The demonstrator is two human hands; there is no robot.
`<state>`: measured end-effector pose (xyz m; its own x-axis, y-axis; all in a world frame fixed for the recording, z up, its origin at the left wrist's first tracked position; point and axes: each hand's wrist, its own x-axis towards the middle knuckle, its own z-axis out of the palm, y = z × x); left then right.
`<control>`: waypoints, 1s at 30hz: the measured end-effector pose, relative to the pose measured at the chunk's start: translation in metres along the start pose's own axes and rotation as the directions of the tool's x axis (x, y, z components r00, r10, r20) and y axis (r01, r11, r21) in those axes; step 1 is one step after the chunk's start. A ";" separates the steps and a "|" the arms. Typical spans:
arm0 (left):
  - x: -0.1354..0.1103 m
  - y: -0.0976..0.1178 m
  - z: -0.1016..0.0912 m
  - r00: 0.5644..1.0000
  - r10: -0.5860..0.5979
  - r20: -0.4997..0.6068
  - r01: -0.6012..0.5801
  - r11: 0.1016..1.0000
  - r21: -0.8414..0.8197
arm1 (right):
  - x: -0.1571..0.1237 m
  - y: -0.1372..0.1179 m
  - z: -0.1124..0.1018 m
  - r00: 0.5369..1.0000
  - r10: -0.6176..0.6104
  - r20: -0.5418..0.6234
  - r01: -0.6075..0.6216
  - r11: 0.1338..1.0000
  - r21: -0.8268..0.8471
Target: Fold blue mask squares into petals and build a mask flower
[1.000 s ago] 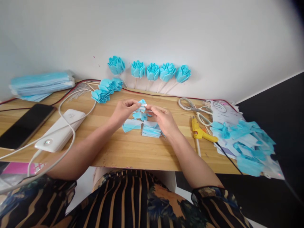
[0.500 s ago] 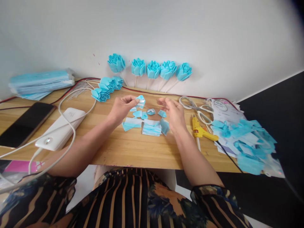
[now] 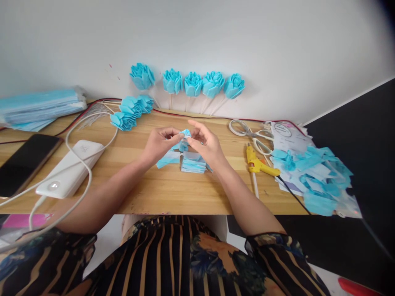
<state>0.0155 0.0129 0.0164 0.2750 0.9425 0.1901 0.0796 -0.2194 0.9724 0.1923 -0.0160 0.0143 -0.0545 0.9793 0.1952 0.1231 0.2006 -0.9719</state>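
Between my hands, above the table, is a small folded blue fabric petal (image 3: pixel 185 132) with a white patch. My left hand (image 3: pixel 160 144) pinches it between thumb and fingers. From the other side my right hand (image 3: pixel 208 144) has its thumb against the petal's lower edge, its fingers curving up around it. Below lies a stack of cut blue-and-white fabric pieces (image 3: pixel 193 163), with a loose fabric piece (image 3: pixel 168 159) to its left. My hands hide most of the small folded pieces behind the stack.
Blue fabric flowers (image 3: pixel 193 85) on sticks lean on the wall; more flowers (image 3: pixel 131 107) lie at left. Scissors (image 3: pixel 251 133), a yellow glue gun (image 3: pixel 259 164) and fabric scraps (image 3: pixel 321 176) are at right. A white power bank (image 3: pixel 70 168), phone (image 3: pixel 29 164) and mask pack (image 3: pixel 43 107) sit left.
My right hand has moved left from beside the pieces to meet the petal. My left hand still holds it, slightly lower. The view has shifted a little.
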 end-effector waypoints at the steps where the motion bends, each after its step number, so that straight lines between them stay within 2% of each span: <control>1: 0.000 0.000 0.000 1.000 -0.006 0.005 0.006 1.000 0.006 | 0.000 0.000 0.000 1.000 0.001 -0.004 -0.001 1.000 -0.008; 9: 0.000 0.001 0.001 0.997 -0.066 0.036 0.068 0.997 -0.041 | 0.003 0.003 -0.001 1.000 0.004 -0.004 -0.004 1.000 -0.021; 15: 0.005 -0.005 -0.003 0.980 -0.164 0.112 0.180 0.970 -0.161 | 0.006 0.004 -0.007 0.995 0.080 0.061 -0.085 0.993 0.078; 18: 0.005 -0.006 -0.003 0.976 -0.187 0.113 0.204 0.964 -0.169 | 0.006 -0.001 -0.013 0.993 0.081 0.087 -0.090 0.990 0.109; 22: 0.002 -0.001 0.000 0.969 -0.214 0.126 0.234 0.956 -0.174 | 0.003 -0.009 -0.015 0.996 0.065 0.064 -0.073 0.987 0.140; 27: 0.000 -0.002 0.003 0.980 -0.157 0.118 0.172 0.977 -0.125 | 0.002 -0.003 -0.009 0.995 0.052 0.087 -0.055 0.998 0.027; 30: -0.001 -0.004 0.002 0.985 -0.106 0.134 0.118 0.989 -0.086 | 0.004 0.005 -0.007 0.997 0.051 0.056 -0.050 0.999 -0.019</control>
<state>0.0172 0.0125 0.0120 0.3907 0.9181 0.0662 0.0287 -0.0841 0.9960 0.1995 -0.0110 0.0114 -0.1036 0.9850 0.1379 0.1448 0.1521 -0.9777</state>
